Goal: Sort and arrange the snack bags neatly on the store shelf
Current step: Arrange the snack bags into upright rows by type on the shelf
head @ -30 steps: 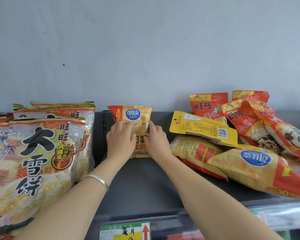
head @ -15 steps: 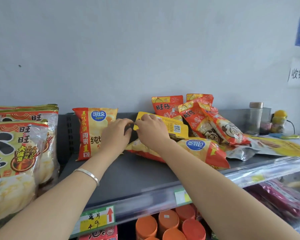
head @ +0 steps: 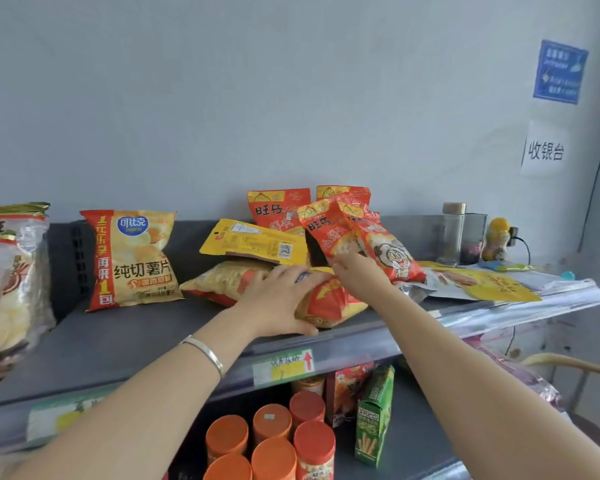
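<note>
A yellow and red chip bag stands upright against the back of the grey shelf. A second chip bag lies flat to its right, and my left hand grips it, fingers on top and thumb along its front edge. A yellow flat pouch rests on that bag. Behind it, several red snack bags lean in a loose pile. My right hand reaches over the lying bag, and its fingertips touch the bottom of the front red bag.
Large rice cracker bags stand at the left end. A flat yellow bag, a glass bottle and a yellow figurine occupy the right end. The lower shelf holds orange-lidded canisters and a green box.
Both hands left the upright chip bag and moved right. The left now holds the lying chip bag, the right has reached the red bags. My view turned right.
</note>
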Demonstrator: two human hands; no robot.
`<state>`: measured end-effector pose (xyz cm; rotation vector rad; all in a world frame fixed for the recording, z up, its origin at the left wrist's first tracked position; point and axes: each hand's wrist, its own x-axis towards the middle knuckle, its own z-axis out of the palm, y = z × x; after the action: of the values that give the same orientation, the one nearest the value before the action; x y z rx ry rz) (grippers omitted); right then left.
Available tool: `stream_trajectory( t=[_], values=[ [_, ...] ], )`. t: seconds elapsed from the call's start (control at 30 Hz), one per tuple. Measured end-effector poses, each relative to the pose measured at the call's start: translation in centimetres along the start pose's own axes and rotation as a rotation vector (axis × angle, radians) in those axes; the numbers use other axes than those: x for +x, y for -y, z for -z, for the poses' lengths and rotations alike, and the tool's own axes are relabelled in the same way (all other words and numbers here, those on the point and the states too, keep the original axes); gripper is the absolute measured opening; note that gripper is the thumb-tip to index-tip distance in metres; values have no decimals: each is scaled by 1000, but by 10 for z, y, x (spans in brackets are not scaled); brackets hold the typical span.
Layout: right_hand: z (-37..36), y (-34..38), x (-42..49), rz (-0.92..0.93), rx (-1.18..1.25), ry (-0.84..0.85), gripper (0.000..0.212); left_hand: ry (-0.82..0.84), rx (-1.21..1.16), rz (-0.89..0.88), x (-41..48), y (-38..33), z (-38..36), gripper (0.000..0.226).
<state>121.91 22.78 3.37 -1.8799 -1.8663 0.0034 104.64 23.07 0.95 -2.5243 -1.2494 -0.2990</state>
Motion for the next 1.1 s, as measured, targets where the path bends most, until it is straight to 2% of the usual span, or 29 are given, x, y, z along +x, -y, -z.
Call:
stream_trajectory(
  t=[0.1,0.17,0.4,0.57,0.63,0.7,0.77,0.93,1.03,1.1],
  values=[
    [-5,-16,-9,15,188,82,36,-60,64,113,0,-6,-9,97],
    [-7,-20,-12,12,296,93,37,-117,85,139,-2,-8,-13,91],
    [-5,-37,-9,-191,664,-74,47,-264,-12,89,-8,-15,12,73],
    [-17,-46,1,-378,837,112,67,-341,-57,0,-23,-7,11,67],
    [-19,-45,-1,-387,853,143,56,-361,-82,27,-28,-1,9,69],
    [-14,-41,-7,-413,909,148,42,-397,-5,94,-33,7,6,73],
    [-12,-41,-8,-426,1008,175,38,-455,11,156,-38,12,3,76],
    [3,-36,-20,-444,1440,346,28,-592,-207,284,-35,17,6,65],
    [6,-30,-29,-331,1633,519,21,-706,-305,358,-30,28,7,54],
    [5,-18,-32,-274,1701,590,26,-797,-466,444,-27,31,6,55]
  ],
)
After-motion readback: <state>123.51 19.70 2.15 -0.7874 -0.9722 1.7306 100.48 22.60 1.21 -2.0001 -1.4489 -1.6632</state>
